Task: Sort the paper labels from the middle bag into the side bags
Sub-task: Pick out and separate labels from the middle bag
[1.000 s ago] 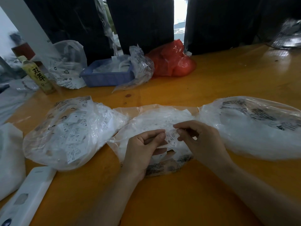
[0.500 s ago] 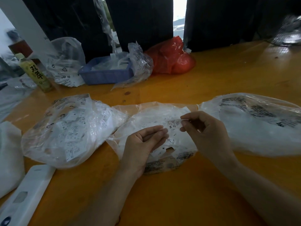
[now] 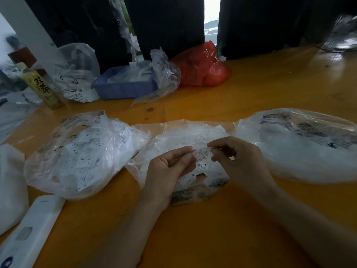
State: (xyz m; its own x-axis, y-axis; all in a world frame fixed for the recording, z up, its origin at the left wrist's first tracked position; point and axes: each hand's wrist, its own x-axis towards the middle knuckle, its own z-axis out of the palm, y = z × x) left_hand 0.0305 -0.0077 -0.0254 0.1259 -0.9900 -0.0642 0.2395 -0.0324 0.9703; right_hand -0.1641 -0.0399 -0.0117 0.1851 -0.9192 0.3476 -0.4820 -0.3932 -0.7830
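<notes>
Over the middle bag (image 3: 173,140) on the orange table (image 3: 251,89), we pinch one paper label (image 3: 202,153) at its right edge between the thumb and forefinger of our right hand (image 3: 239,161). Our left hand (image 3: 168,171) has its fingers curled toward the label's left end; whether they grip it we cannot tell. The left bag (image 3: 81,151) shows many labels, and the right bag (image 3: 301,144) lies just beside the middle one.

Three bags in a row on my table (image 3: 251,97): left bag (image 3: 81,153) toward the left edge, middle bag (image 3: 183,136) between, right bag (image 3: 301,144) at the right edge. Basket (image 3: 123,89) and bottle (image 3: 41,88) sit behind, near the far edge. My hands (image 3: 168,171) are over the middle bag.
</notes>
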